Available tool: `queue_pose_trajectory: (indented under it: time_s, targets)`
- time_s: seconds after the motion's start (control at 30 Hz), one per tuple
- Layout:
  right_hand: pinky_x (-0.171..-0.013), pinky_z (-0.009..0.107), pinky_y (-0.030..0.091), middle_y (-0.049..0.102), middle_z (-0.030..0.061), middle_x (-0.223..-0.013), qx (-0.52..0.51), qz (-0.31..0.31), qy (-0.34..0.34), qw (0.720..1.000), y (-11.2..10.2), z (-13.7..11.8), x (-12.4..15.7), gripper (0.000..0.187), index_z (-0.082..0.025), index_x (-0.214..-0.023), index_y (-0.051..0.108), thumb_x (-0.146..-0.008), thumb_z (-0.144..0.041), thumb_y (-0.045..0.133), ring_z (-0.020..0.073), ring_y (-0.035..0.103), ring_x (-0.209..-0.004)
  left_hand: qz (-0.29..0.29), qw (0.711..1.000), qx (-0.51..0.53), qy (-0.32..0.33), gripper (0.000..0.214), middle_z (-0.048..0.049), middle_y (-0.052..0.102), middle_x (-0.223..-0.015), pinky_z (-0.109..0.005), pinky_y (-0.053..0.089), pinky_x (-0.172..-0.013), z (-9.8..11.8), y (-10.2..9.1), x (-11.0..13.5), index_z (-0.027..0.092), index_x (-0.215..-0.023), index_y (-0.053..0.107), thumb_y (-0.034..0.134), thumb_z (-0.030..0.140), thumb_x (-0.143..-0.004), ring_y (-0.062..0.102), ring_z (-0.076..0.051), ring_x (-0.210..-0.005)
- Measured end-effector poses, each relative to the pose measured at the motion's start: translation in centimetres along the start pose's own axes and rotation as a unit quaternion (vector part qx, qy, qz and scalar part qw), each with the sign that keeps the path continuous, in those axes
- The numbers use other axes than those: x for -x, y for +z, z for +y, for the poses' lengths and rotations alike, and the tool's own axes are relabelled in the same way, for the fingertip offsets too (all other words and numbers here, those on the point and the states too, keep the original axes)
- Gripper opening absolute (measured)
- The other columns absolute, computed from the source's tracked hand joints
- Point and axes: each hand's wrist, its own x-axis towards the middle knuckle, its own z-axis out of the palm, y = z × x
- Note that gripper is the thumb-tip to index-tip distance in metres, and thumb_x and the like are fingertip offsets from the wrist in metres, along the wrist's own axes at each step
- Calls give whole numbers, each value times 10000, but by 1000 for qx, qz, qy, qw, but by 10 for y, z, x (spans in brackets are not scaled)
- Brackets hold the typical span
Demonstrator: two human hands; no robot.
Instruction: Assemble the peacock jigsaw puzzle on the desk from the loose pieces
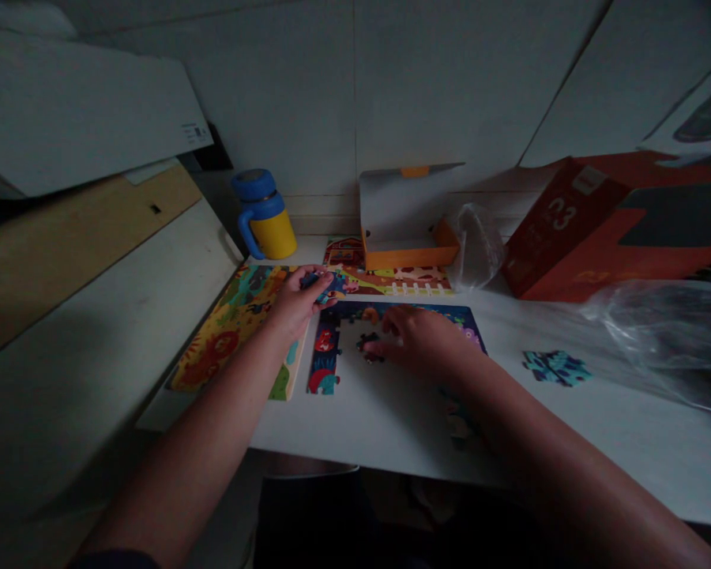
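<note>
A: How far has the dark blue jigsaw puzzle (325, 356) been built?

B: Pieces have been joined along its top and left edges, forming an L; the middle and right-hand part have not been filled.

A: And the hands?

B: A dark blue piece (321, 283) is pinched between the thumb and fingers of the left hand (296, 304), above the top edge. The right hand (420, 341) is curled, fingers pressed together, with the tips on a dark loose piece (367, 346) inside the L — whether it is gripped cannot be told.

A: What is laid around it?

B: A cluster of teal pieces (554, 367) is lying off to the right, and more pieces (459, 419) are half hidden below the right forearm. A jungle puzzle (231, 332) is set to the left — a farm puzzle (391, 278) above.
</note>
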Motion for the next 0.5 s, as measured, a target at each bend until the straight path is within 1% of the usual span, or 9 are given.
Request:
queue_pose_trajectory:
  time_s: [0.03,0.1,0.13,0.17,0.27,0.3,0.37,0.43,0.5]
  targets:
    - [-696,369,499,757,161,-1049,22,-5,2,1000,2,-4,2,550,-215,-1063,701,-892,-737,677,299,715,-855,-1,1000,-1,1,505,-24,711,-1068,-331,672,-711,0,-1,-1,210,-1006,675,990,383,-652,730,-212,-981]
    - [-726,396,520,735,209,-1137,60,-3,-10,998,8,-12,6,648,-187,-1145,699,-850,-764,703,343,721,-928,-2,1000,-5,1,501,-28,713,-1068,-330,671,-709,-1,-2,-1,212,-1014,677,985,389,-661,725,-214,-986]
    - [-753,411,532,724,221,-1164,73,0,-18,997,11,-16,6,643,-171,-1178,696,-858,-728,719,357,719,-960,-2,1000,-7,1,497,-29,714,-1064,-329,670,-709,-1,-2,-1,212,-1015,678,983,392,-666,724,-214,-985]
    - [-786,423,542,716,222,-1182,78,1,-28,997,13,-18,6,596,-161,-1198,696,-881,-665,728,362,716,-988,-3,1000,-9,1,492,-30,715,-1058,-328,668,-709,-1,-2,-1,212,-1013,678,980,395,-670,723,-214,-982]
    - [-889,427,547,709,184,-1210,55,-8,-74,996,15,-20,6,347,-185,-1171,721,-945,-449,709,334,704,-1055,-1,1000,-4,0,488,-31,714,-1050,-323,665,-704,0,-2,0,211,-1000,679,982,398,-667,721,-213,-971]
    - [-913,424,544,705,173,-1228,43,-11,-86,995,14,-18,6,303,-199,-1166,727,-949,-408,707,324,700,-1074,1,1000,-1,-1,493,-30,713,-1050,-324,665,-706,1,-2,0,210,-998,680,986,396,-659,719,-212,-969]
    - [-940,435,544,691,170,-1265,30,-9,-93,995,12,-12,7,332,-204,-1200,722,-929,-395,735,326,691,-1101,4,1000,6,-4,504,-30,709,-1057,-325,666,-712,2,-2,0,208,-995,683,995,388,-643,716,-210,-973]
    - [-944,459,551,675,183,-1291,25,-10,-90,996,9,-5,9,443,-184,-1257,702,-889,-414,787,345,687,-1108,7,1000,11,-6,511,-31,708,-1062,-320,666,-712,3,-2,0,207,-991,684,1001,379,-629,715,-207,-973]
    - [-938,465,559,676,183,-1272,21,-18,-87,996,6,0,10,469,-176,-1251,706,-858,-406,821,343,691,-1086,9,1000,13,-10,513,-31,711,-1060,-313,664,-706,3,-3,0,207,-992,684,1002,375,-626,719,-201,-958]
